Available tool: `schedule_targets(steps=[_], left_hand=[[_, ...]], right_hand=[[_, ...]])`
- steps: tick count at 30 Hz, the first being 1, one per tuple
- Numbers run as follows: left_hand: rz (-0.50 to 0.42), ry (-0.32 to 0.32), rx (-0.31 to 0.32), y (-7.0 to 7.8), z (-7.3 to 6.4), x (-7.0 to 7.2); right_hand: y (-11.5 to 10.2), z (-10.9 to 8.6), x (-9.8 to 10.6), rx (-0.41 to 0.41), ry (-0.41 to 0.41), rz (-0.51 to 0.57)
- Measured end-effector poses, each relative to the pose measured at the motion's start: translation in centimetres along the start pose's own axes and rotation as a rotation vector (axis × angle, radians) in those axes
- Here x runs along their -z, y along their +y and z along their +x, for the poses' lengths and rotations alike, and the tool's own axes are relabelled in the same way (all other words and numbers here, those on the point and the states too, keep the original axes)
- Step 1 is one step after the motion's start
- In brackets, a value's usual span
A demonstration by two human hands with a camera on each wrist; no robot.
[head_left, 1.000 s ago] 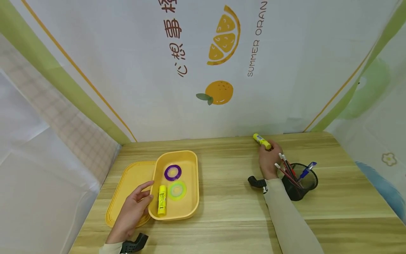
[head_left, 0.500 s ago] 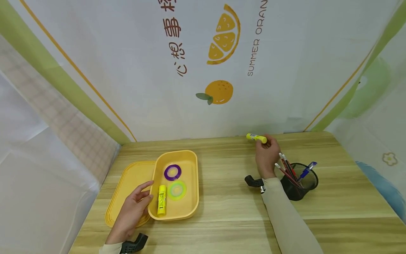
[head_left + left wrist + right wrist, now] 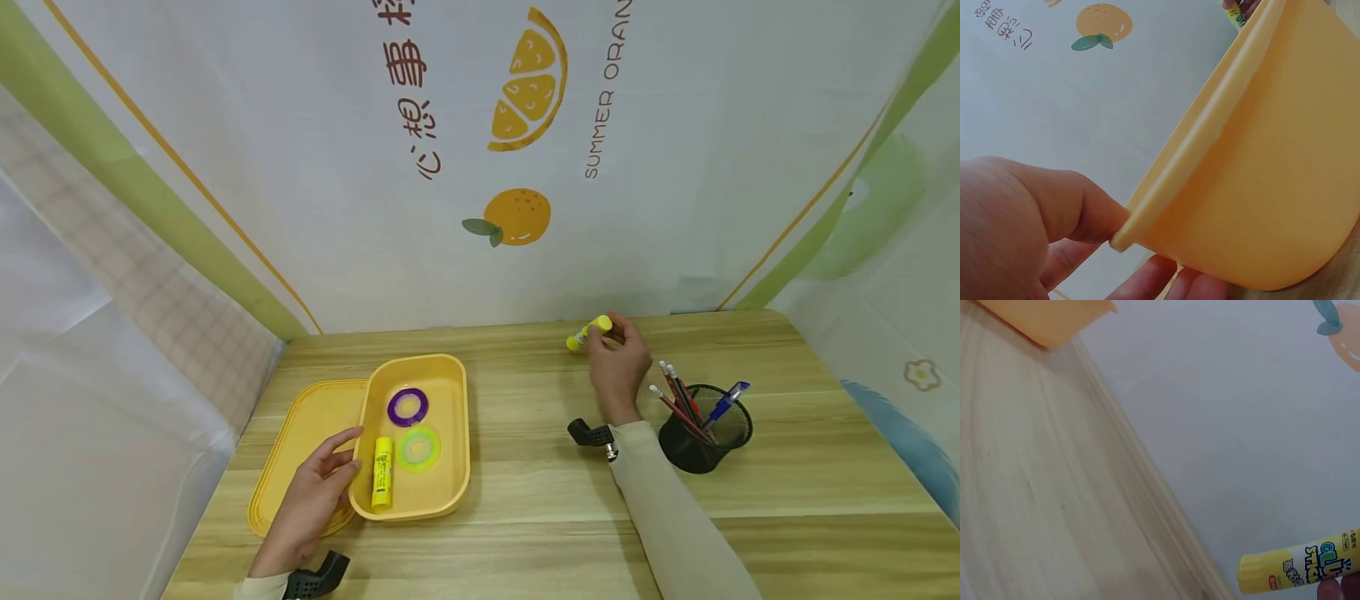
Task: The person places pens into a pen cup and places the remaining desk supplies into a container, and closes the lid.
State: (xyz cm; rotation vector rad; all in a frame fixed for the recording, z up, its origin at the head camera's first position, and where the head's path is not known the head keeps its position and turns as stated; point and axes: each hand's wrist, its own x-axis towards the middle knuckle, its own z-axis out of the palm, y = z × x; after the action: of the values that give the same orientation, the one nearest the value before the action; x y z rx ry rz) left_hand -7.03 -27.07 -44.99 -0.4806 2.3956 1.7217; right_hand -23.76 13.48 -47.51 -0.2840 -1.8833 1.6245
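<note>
A yellow glue stick (image 3: 588,332) is pinched between the thumb and fingers of my right hand (image 3: 618,367), above the back part of the table. In the right wrist view its label reads "glue stick" along the yellow barrel (image 3: 1297,565). My left hand (image 3: 311,508) holds the left side of a yellow plastic box (image 3: 450,500); in the left wrist view the thumb (image 3: 1094,209) is on the rim and fingertips lie under it, against the outer wall. Inside the box lie a second yellow glue stick (image 3: 382,473), a purple tape roll (image 3: 392,415) and a green tape roll (image 3: 407,463).
A yellow lid (image 3: 303,433) lies flat, partly under the box. Right of my right forearm stands a black mesh pen cup (image 3: 688,450) with pencils and a blue pen (image 3: 726,402). A printed white curtain (image 3: 420,275) hangs behind the wooden table (image 3: 540,500).
My right hand has moved slightly left with the glue stick, which has turned so its near end now points up and right. The left hand and the box have stayed put.
</note>
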Motion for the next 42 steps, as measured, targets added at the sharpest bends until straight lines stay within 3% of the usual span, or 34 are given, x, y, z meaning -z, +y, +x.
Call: schedule_targets(steps=[16,42], left_hand=[[-0.003,-0.001,0.001,-0.1,0.1,0.0],[0.003,0.002,0.002,-0.1,0.0,0.1]], right_hand=[[-3.0,-1.9,-1.8,0.025,-0.183,0.126],[-8.0,-6.7,-4.6,0.097,-0.453,0.163]])
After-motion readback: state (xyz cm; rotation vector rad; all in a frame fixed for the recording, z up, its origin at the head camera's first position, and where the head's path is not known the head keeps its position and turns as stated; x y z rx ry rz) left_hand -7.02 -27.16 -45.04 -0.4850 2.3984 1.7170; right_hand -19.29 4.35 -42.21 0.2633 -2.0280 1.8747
